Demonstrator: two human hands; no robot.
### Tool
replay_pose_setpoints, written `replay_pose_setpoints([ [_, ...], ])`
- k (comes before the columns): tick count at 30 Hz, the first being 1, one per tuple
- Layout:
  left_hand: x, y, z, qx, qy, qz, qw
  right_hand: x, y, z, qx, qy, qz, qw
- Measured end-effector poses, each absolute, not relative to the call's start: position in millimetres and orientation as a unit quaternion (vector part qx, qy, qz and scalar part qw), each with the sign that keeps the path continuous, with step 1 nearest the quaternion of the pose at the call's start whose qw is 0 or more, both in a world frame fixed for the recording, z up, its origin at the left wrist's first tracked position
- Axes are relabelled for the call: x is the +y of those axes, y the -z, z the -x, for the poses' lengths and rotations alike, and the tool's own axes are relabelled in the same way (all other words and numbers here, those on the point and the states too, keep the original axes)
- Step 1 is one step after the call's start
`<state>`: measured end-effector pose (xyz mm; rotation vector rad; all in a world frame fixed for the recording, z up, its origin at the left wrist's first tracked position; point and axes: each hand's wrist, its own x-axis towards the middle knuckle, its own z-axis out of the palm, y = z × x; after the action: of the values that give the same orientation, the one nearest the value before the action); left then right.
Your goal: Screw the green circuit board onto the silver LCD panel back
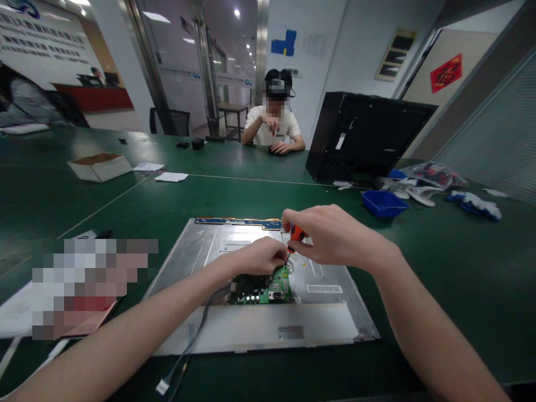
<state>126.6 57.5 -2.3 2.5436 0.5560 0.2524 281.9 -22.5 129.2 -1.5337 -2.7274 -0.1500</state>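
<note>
A silver display panel (251, 324) lies back side up on the table before me, with a green circuit board (286, 287) at its middle. My right hand (324, 231) is closed around the red-orange handle of a screwdriver (296, 233). The shaft slants down to the upper right corner of the board. Close by that tip, my left hand (266, 255) has its fingers curled at the board's upper edge; what they pinch, if anything, is hidden. A dark cable (204, 318) with a white connector (162, 386) runs from the board's left side toward me.
A black monitor housing (368, 137) stands at the back right, behind a blue tray (384, 203). Gloves (473, 204) lie farther right. An open cardboard box (100, 167) and papers (171, 176) are at the left. Across the table sits another person (274, 120) wearing a headset.
</note>
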Motion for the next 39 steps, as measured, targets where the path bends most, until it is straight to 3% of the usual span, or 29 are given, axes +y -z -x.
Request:
replay_pose_setpoints([
  [12, 60.3, 4.3, -126.6, 0.197, -0.09, -0.936, 0.279, -19.6, -125.6, -284.5, -0.856, 0.101, 0.508, 0.002],
  [20, 60.4, 4.5, -126.3, 0.199, -0.093, -0.939, 0.263, -24.5, -129.7, -284.0, -0.876, 0.052, 0.48, 0.022],
  [28, 61.6, 6.2, -126.4, 0.198, -0.079, -0.943, 0.254, -17.7, -123.5, -284.8, -0.851, 0.122, 0.51, -0.001],
  [39, 59.9, 2.4, -125.6, 0.199, -0.083, -0.936, 0.279, -24.6, -128.1, -283.3, -0.883, 0.044, 0.466, 0.036],
])
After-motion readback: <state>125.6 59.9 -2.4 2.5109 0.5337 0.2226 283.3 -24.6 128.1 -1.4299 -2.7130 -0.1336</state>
